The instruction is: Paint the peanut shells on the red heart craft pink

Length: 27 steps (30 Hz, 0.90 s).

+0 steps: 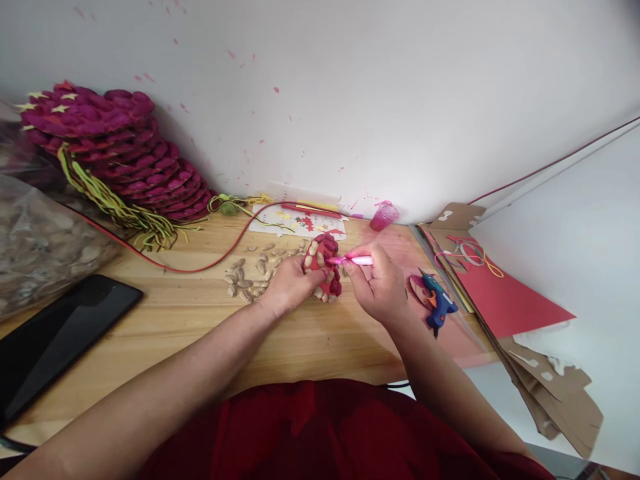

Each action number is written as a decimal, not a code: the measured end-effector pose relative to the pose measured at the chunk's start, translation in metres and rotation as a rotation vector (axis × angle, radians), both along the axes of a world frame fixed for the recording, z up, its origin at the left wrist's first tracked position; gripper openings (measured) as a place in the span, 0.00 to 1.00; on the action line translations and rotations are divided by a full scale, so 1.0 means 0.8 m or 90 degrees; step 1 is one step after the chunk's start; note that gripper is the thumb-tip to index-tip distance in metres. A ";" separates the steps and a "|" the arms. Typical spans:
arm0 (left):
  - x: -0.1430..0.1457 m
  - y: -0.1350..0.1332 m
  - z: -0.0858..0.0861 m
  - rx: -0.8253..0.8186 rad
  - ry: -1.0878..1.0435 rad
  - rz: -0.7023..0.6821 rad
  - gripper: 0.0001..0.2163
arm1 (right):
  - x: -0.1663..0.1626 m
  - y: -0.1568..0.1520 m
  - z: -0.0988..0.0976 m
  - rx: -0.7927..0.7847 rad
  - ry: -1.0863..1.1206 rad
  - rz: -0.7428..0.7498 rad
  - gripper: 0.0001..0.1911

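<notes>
My left hand (pixel 291 283) grips a small round craft piece (pixel 324 267) ringed with peanut shells, some shells painted dark pink and some plain. My right hand (pixel 379 283) is closed on a pink brush or marker (pixel 356 261), whose tip touches the piece's upper right side. Both hands hover just above the wooden table (pixel 190 320), near its middle. Several loose unpainted peanut shells (pixel 250 273) lie on the wood just left of my left hand.
A stack of finished magenta pieces with yellow tassels (pixel 115 150) leans on the wall at left. A clear bag of shells (pixel 45 240) and a black tablet (pixel 55 333) lie left. A blue glue gun (pixel 437 300), pink cup (pixel 383 216), red paper (pixel 505 300) and cardboard (pixel 555 393) are right.
</notes>
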State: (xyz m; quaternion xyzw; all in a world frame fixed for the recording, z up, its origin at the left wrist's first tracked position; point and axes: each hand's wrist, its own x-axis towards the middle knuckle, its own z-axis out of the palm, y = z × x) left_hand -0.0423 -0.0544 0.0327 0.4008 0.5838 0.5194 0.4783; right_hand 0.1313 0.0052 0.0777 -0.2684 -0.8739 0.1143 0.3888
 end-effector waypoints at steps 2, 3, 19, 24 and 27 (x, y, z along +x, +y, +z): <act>0.000 0.002 -0.004 0.013 -0.034 0.001 0.08 | 0.002 -0.002 -0.001 -0.003 -0.011 -0.006 0.03; 0.000 0.003 -0.006 0.019 -0.056 0.005 0.08 | 0.002 -0.003 -0.001 -0.006 -0.012 -0.009 0.03; 0.012 0.006 -0.005 0.009 -0.316 0.056 0.09 | 0.005 -0.005 0.000 0.035 0.010 -0.006 0.02; 0.012 0.003 0.007 -0.011 -0.297 0.053 0.13 | 0.005 -0.003 -0.001 0.036 -0.006 -0.004 0.01; 0.011 0.006 0.005 -0.021 -0.275 0.072 0.15 | 0.011 -0.002 0.001 0.037 0.000 -0.013 0.01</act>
